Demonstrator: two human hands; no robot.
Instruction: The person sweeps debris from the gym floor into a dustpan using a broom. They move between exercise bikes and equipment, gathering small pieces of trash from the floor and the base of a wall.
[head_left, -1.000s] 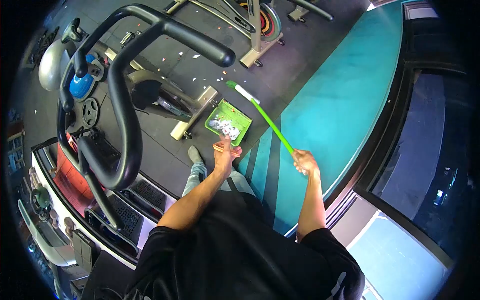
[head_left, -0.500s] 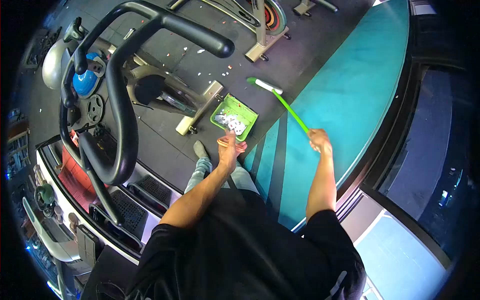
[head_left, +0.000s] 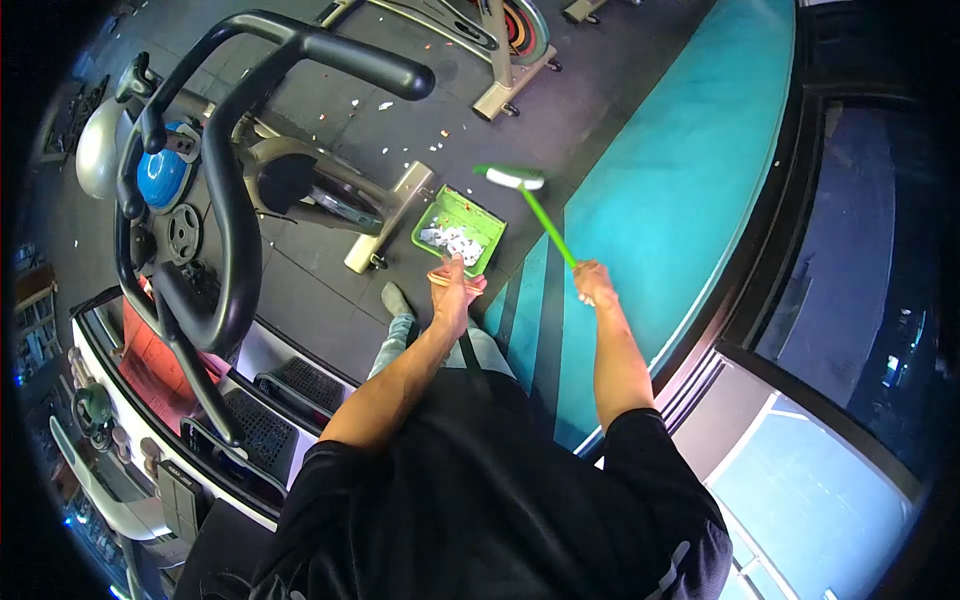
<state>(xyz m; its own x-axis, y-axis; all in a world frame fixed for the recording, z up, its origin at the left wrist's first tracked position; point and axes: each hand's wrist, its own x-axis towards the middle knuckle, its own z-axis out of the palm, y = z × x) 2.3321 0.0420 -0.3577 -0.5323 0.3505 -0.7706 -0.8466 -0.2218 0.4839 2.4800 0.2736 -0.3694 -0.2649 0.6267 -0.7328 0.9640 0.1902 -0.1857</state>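
My left hand (head_left: pixel 455 292) is closed around the orange handle of a green dustpan (head_left: pixel 478 225), which holds a heap of white paper scraps (head_left: pixel 453 243). In my right hand (head_left: pixel 595 284) is the green stick of a broom (head_left: pixel 546 222), gripped with the fingers wrapped round it. The broom's head (head_left: pixel 512 179), green with white bristles, is just beyond the dustpan's upper right side, apart from it. Small white and reddish scraps (head_left: pixel 386 106) lie scattered on the dark floor farther ahead.
An exercise bike (head_left: pixel 390 218) stands left of the dustpan, its black handlebar (head_left: pixel 370 62) reaching across the upper left. Another bike (head_left: pixel 497 92) is ahead. Teal flooring (head_left: pixel 670 190) runs along the right beside a dark window frame. Weight plates (head_left: pixel 184 233) and a blue ball (head_left: pixel 162 178) lie left.
My right hand and the broom have moved left, bringing the broom head closer to the dustpan. My left hand keeps its hold, and the whole view has shifted slightly.
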